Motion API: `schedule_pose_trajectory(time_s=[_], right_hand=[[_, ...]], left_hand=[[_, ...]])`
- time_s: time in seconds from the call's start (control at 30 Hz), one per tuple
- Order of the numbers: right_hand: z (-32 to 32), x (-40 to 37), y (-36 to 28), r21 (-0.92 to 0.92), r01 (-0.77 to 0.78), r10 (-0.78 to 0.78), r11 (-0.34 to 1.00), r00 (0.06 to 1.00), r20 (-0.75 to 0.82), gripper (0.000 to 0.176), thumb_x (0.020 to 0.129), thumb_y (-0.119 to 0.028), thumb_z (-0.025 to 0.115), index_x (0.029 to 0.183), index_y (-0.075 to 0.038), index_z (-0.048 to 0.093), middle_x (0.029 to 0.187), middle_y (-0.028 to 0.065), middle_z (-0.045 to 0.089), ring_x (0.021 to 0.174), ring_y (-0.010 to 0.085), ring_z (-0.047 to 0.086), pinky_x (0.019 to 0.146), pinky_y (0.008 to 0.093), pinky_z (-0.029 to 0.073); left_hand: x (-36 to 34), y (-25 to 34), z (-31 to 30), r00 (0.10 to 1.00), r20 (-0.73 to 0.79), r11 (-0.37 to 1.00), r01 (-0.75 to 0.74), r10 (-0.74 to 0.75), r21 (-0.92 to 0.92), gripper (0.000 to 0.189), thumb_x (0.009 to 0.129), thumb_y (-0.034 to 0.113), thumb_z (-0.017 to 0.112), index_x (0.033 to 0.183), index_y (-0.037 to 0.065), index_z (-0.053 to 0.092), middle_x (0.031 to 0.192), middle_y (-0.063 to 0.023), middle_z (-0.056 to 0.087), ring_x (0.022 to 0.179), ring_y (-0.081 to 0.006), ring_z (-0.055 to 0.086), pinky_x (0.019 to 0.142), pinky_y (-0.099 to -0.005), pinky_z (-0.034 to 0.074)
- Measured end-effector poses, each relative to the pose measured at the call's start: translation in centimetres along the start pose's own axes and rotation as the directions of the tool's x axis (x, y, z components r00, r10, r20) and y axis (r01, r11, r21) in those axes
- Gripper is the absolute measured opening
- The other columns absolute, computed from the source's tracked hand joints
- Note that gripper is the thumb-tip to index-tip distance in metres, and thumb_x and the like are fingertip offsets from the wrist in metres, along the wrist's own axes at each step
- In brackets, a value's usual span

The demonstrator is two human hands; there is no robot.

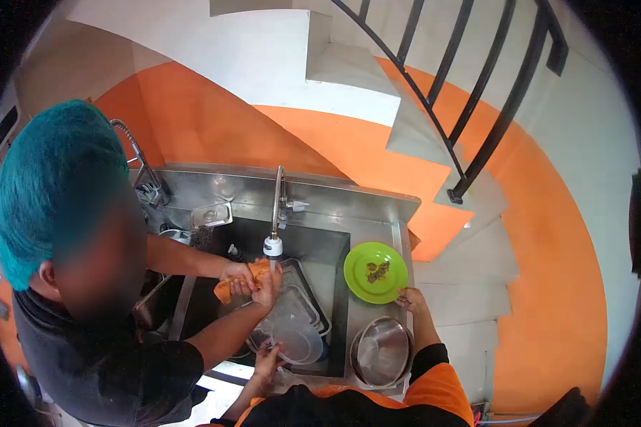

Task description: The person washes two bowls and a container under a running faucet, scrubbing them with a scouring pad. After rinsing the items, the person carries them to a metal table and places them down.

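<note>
- The person's left hand point(267, 359) sits at the near edge of the sink point(313, 245), on the rim of a clear plastic container point(297, 340). The fingers seem curled against it, but they are too small to tell whether they actually grip.
- That container lies on top of other clear pieces and a metal tray point(310, 288), probably stacked in the basin so that water reaches them.
- The right hand point(411, 299) reaches out over the steel counter point(374, 226), fingertips at the near rim of a green plate point(360, 257). I cannot tell whether they pinch the rim or only touch it.
- The plate lies flat just right of the basin, with brown food scraps point(378, 270) in its middle; it looks parked there, level so that nothing slides off.
- A steel bowl point(382, 350) stands upright just below the plate, near the right forearm, apparently empty.
- A co-worker in a teal hair cover stands to the left. The co-worker's hands point(253, 281) are closed around an orange cloth point(226, 288), held right under the faucet point(273, 245), likely to catch the stream.
- Behind the sink, an orange and white staircase point(349, 78) with a black railing point(477, 121) climbs away.
</note>
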State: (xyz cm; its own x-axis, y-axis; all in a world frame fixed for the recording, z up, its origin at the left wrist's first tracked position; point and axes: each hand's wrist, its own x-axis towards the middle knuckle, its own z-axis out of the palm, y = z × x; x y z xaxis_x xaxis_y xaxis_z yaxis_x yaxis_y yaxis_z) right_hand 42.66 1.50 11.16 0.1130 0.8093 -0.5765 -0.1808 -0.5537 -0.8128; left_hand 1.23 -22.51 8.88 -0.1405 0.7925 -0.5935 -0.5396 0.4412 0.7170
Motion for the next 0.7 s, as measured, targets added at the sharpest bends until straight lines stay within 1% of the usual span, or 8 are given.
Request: schedule_pose_trajectory(time_s=[0.03,0.1,0.2,0.27,0.43,0.53,0.63,0.7], right_hand=[[-0.3,1.3,-0.3,0.024,-0.010,0.009,1.000,1.000,0.017,0.019,0.081,-0.010,0.059,0.099,-0.003,0.055,0.087,0.0082,0.060,0.078,0.0198,0.057,0.074,0.0390,0.050],[0.0,3.0,-0.5,0.047,-0.027,0.025,0.999,0.999,0.036,0.018,0.081,-0.010,0.058,0.098,-0.004,0.055,0.088,0.0064,0.060,0.078,0.0186,0.057,0.074,0.0384,0.050],[0.7,4.5,-2.4,0.166,0.045,-0.048,0.985,0.999,0.010,0.016,0.082,-0.010,0.057,0.097,-0.004,0.055,0.086,0.0051,0.059,0.075,0.0169,0.056,0.072,0.0374,0.050],[0.7,5.4,-3.4,0.159,0.086,-0.070,0.984,0.993,-0.100,0.012,0.083,-0.011,0.056,0.093,-0.004,0.055,0.081,0.0053,0.059,0.069,0.0163,0.055,0.070,0.0358,0.050],[-1.2,4.7,-5.5,0.223,0.118,-0.111,0.968,0.993,-0.044,0.008,0.082,-0.011,0.057,0.085,-0.004,0.054,0.065,0.0039,0.053,0.055,0.0147,0.049,0.062,0.0331,0.048],[-1.9,0.0,-10.2,0.237,0.183,-0.176,0.954,0.983,-0.052,0.008,0.080,-0.008,0.057,0.084,-0.002,0.054,0.057,0.0028,0.048,0.045,0.0151,0.044,0.056,0.0316,0.046],[-3.4,-1.6,-16.0,0.312,0.345,-0.357,0.885,0.934,-0.019,0.005,0.080,-0.005,0.054,0.081,0.000,0.053,0.054,0.0025,0.047,0.043,0.0145,0.044,0.049,0.0273,0.044],[-2.9,-2.5,-20.8,0.345,0.410,-0.426,0.844,0.904,-0.034,0.005,0.080,-0.006,0.054,0.079,-0.001,0.053,0.056,0.0046,0.050,0.044,0.0139,0.046,0.044,0.0253,0.042]], left_hand=[[-0.3,0.2,0.3,1.000,-0.004,0.997,-0.015,0.015,0.073,0.041,0.080,0.028,0.062,0.112,0.011,0.042,0.095,-0.0071,0.057,0.079,-0.0217,0.060,0.068,-0.0369,0.049],[-0.2,0.2,0.6,0.999,-0.032,0.997,-0.011,0.014,0.082,0.041,0.081,0.027,0.061,0.112,0.010,0.042,0.096,-0.0071,0.057,0.080,-0.0210,0.060,0.068,-0.0354,0.049],[0.2,0.0,0.6,1.000,-0.021,0.999,0.020,-0.019,0.042,0.039,0.081,0.025,0.061,0.113,0.010,0.042,0.097,-0.0067,0.057,0.082,-0.0207,0.060,0.070,-0.0352,0.049],[-0.2,0.5,0.8,0.999,-0.047,0.999,0.028,-0.027,0.020,0.039,0.080,0.021,0.064,0.110,0.013,0.041,0.097,-0.0067,0.057,0.087,-0.0230,0.059,0.069,-0.0373,0.049],[-0.3,-0.2,0.7,0.999,-0.021,0.997,-0.039,0.038,-0.066,0.039,0.080,0.020,0.063,0.111,0.013,0.041,0.095,-0.0074,0.056,0.088,-0.0222,0.058,0.066,-0.0354,0.050],[-0.4,-0.1,0.6,0.999,-0.017,0.998,-0.031,0.031,-0.046,0.038,0.081,0.020,0.063,0.111,0.013,0.041,0.094,-0.0065,0.056,0.085,-0.0211,0.058,0.065,-0.0344,0.050],[-0.5,0.1,0.8,0.997,-0.030,0.997,-0.069,0.070,0.028,0.036,0.081,0.020,0.062,0.111,0.014,0.042,0.092,-0.0056,0.055,0.084,-0.0204,0.058,0.064,-0.0340,0.050],[-0.3,0.1,0.7,1.000,-0.022,1.000,0.011,-0.011,0.005,0.034,0.082,0.020,0.060,0.111,0.014,0.042,0.094,-0.0050,0.056,0.087,-0.0197,0.057,0.065,-0.0345,0.049]])
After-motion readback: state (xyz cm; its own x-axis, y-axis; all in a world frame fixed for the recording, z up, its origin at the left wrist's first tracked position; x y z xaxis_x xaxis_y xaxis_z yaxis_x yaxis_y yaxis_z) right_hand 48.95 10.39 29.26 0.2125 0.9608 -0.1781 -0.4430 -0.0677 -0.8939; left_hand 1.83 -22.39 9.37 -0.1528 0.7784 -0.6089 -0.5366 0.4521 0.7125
